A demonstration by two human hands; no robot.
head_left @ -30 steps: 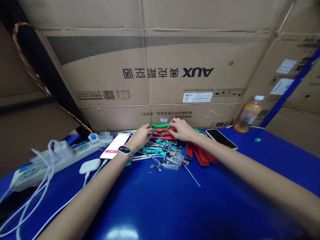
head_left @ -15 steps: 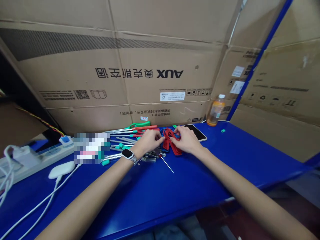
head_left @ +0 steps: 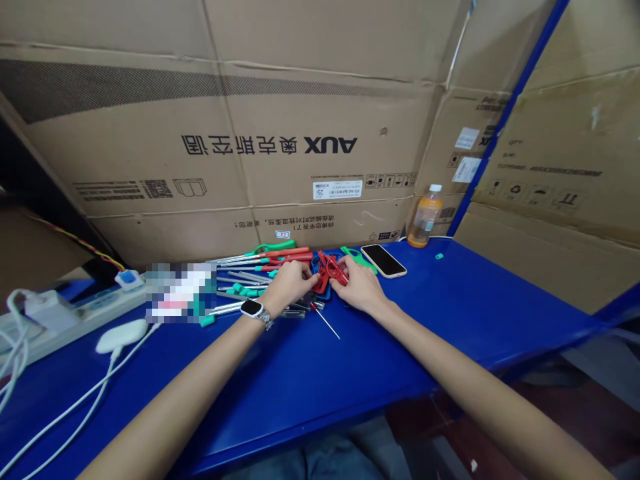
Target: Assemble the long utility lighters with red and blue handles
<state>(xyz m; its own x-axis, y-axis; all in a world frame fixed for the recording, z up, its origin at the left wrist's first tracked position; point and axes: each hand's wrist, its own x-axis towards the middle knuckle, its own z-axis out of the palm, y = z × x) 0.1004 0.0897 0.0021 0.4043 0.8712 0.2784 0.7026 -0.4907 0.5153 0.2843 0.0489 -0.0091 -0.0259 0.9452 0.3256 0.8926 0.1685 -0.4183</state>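
A heap of small tools with red, green and blue handles (head_left: 265, 267) lies on the blue table (head_left: 450, 313) near the cardboard boxes. My left hand (head_left: 290, 283), with a watch on the wrist, and my right hand (head_left: 357, 287) meet over the heap. Both pinch a bunch of red pieces (head_left: 329, 268) between their fingertips. A thin metal pin (head_left: 327, 323) points out of the pile toward me.
A phone (head_left: 383, 260) lies right of the heap, an orange drink bottle (head_left: 424, 217) behind it. A white power strip (head_left: 65, 310), a white charger puck (head_left: 121, 335) and cables sit at the left. Large cardboard boxes (head_left: 260, 133) wall the back and right.
The view has swung right and pulled back. My hands moved from the long red and green tools at the back of the heap to the red pieces on its right side.
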